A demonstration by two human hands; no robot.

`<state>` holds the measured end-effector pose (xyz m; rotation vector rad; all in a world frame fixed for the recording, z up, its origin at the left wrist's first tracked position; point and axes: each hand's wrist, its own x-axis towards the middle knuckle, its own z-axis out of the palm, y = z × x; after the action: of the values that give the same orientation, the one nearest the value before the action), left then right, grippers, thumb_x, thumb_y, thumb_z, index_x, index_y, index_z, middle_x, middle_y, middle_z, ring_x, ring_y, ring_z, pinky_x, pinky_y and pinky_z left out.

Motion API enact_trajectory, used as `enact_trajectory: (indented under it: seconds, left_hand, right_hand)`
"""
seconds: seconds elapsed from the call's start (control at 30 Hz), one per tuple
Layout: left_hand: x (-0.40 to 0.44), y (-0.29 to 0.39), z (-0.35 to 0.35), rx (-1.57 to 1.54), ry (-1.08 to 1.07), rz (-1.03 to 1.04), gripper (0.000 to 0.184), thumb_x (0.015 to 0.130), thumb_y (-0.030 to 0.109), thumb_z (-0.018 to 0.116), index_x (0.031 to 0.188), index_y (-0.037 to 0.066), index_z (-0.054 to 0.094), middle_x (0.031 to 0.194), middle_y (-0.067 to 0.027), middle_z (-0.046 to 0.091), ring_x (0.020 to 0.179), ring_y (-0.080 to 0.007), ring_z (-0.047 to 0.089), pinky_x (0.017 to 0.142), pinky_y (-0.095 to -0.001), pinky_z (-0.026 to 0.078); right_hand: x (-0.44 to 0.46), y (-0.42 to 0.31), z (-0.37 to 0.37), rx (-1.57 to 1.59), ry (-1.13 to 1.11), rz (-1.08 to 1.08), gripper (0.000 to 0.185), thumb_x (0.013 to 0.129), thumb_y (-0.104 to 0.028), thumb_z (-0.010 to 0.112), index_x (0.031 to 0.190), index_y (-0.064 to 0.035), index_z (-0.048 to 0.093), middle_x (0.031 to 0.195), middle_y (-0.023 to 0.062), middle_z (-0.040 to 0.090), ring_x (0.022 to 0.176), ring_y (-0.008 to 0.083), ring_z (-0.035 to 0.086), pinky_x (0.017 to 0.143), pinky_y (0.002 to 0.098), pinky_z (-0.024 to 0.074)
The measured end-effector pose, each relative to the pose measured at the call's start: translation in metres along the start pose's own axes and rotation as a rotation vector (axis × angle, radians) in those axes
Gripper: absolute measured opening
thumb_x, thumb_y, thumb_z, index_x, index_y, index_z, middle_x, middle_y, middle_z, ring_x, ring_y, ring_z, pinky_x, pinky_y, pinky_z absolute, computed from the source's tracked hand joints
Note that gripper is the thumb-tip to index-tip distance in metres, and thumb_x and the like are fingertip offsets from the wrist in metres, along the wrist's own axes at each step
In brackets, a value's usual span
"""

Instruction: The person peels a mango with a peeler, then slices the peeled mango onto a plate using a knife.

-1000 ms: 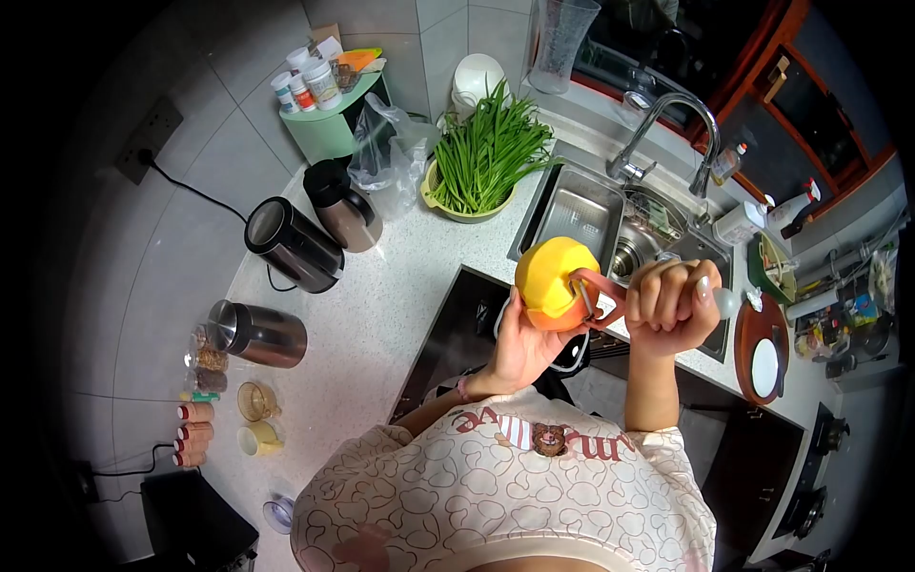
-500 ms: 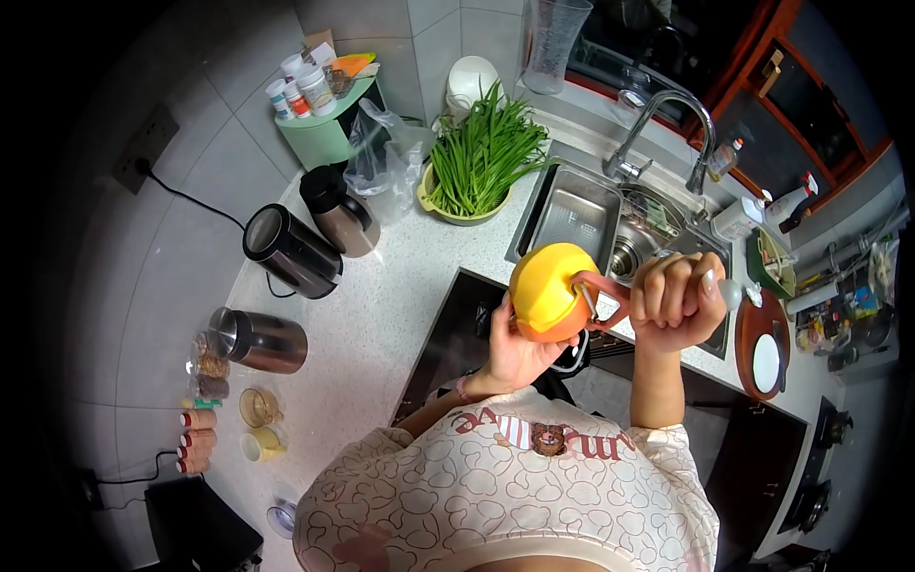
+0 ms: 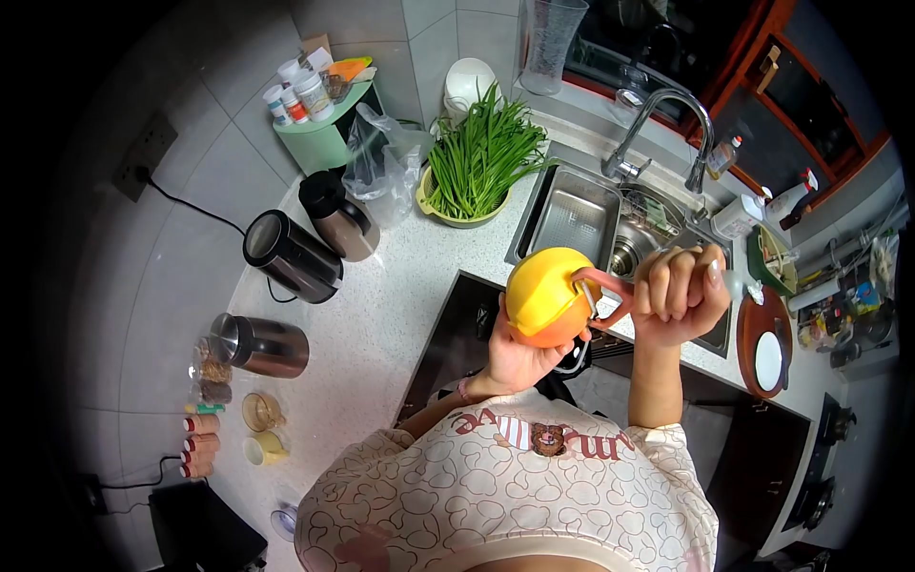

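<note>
A round fruit, bright yellow where it is peeled and orange on the lower part, rests in my left hand. The fingers of that hand curve around its underside. My right hand is closed in a fist on a pinkish peeler, whose blade touches the right side of the fruit. Both hands are raised in front of the shirt, near the counter's edge and the sink. What kind of fruit it is I cannot tell.
Behind are a double sink with a tall faucet and a basket of long green leaves. Left on the counter stand a black kettle, a flask, a steel canister and cups. A brown board lies right.
The fruit and my left hand have shifted slightly left and down, and the fruit has turned a little. The peeler stays at its right side, in my right hand.
</note>
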<state>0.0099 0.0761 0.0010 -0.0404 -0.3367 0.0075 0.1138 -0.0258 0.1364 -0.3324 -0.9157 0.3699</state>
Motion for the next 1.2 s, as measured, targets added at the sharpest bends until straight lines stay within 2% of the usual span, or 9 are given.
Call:
enact_trajectory:
  seconds: [0.37, 0.5, 0.73, 0.97, 1.07, 1.17, 1.2]
  left_hand:
    - [-0.001, 0.001, 0.003, -0.032, -0.029, -0.042, 0.077, 0.090, 0.062, 0.041, 0.141, 0.005, 0.029, 0.130, -0.0221, 0.043, 0.100, -0.0393, 0.055, 0.077, -0.0334, 0.054]
    - [-0.002, 0.006, -0.002, 0.100, -0.043, -0.060, 0.076, 0.090, 0.059, 0.044, 0.140, 0.004, 0.030, 0.129, -0.0229, 0.044, 0.101, -0.0397, 0.055, 0.076, -0.0338, 0.054]
    - [-0.003, 0.010, -0.001, -0.106, 0.007, -0.194, 0.072, 0.090, 0.055, 0.048, 0.138, 0.002, 0.034, 0.128, -0.0246, 0.044, 0.104, -0.0411, 0.054, 0.075, -0.0351, 0.055]
    - [-0.005, 0.010, -0.005, -0.165, -0.024, -0.237, 0.070, 0.090, 0.048, 0.052, 0.138, 0.000, 0.034, 0.127, -0.0263, 0.043, 0.103, -0.0414, 0.054, 0.078, -0.0372, 0.056]
    - [-0.005, 0.011, 0.003, 0.017, 0.112, -0.235, 0.064, 0.083, 0.043, 0.058, 0.133, 0.006, 0.041, 0.121, -0.0208, 0.048, 0.087, -0.0375, 0.052, 0.053, -0.0290, 0.050]
    - [-0.006, 0.010, 0.005, 0.121, 0.118, -0.228, 0.066, 0.082, 0.046, 0.060, 0.131, 0.005, 0.042, 0.119, -0.0214, 0.048, 0.076, -0.0319, 0.054, 0.048, -0.0260, 0.047]
    - [-0.006, 0.011, 0.004, 0.059, 0.096, -0.248, 0.067, 0.083, 0.046, 0.059, 0.131, 0.003, 0.042, 0.118, -0.0232, 0.049, 0.081, -0.0341, 0.056, 0.053, -0.0283, 0.049]
  right_hand:
    - [0.001, -0.005, -0.005, 0.063, 0.010, -0.036, 0.031, 0.094, -0.014, 0.037, 0.065, -0.0104, 0.029, 0.042, -0.0010, 0.031, 0.033, 0.0075, 0.025, 0.030, 0.0223, 0.0216]
    - [0.001, -0.008, -0.008, 0.076, 0.025, -0.063, 0.031, 0.094, -0.014, 0.037, 0.065, -0.0103, 0.029, 0.042, -0.0010, 0.031, 0.033, 0.0074, 0.025, 0.030, 0.0219, 0.0219]
    - [0.002, -0.011, -0.009, 0.088, 0.001, -0.060, 0.030, 0.094, -0.014, 0.038, 0.065, -0.0098, 0.030, 0.041, -0.0012, 0.031, 0.032, 0.0071, 0.025, 0.029, 0.0217, 0.0220]
    - [0.001, -0.013, -0.010, 0.089, -0.019, -0.068, 0.030, 0.093, -0.014, 0.039, 0.065, -0.0099, 0.030, 0.041, -0.0011, 0.031, 0.031, 0.0072, 0.025, 0.028, 0.0215, 0.0227]
    - [0.001, -0.013, -0.010, 0.108, -0.025, -0.073, 0.030, 0.093, -0.014, 0.040, 0.065, -0.0100, 0.030, 0.041, -0.0010, 0.031, 0.031, 0.0072, 0.025, 0.028, 0.0215, 0.0225]
    - [0.001, -0.015, -0.011, 0.118, -0.015, -0.081, 0.030, 0.093, -0.013, 0.040, 0.065, -0.0101, 0.029, 0.041, -0.0009, 0.031, 0.031, 0.0073, 0.025, 0.028, 0.0217, 0.0224]
    - [0.001, -0.015, -0.012, 0.113, -0.015, -0.085, 0.030, 0.093, -0.013, 0.040, 0.065, -0.0102, 0.029, 0.041, -0.0008, 0.031, 0.032, 0.0074, 0.025, 0.029, 0.0218, 0.0224]
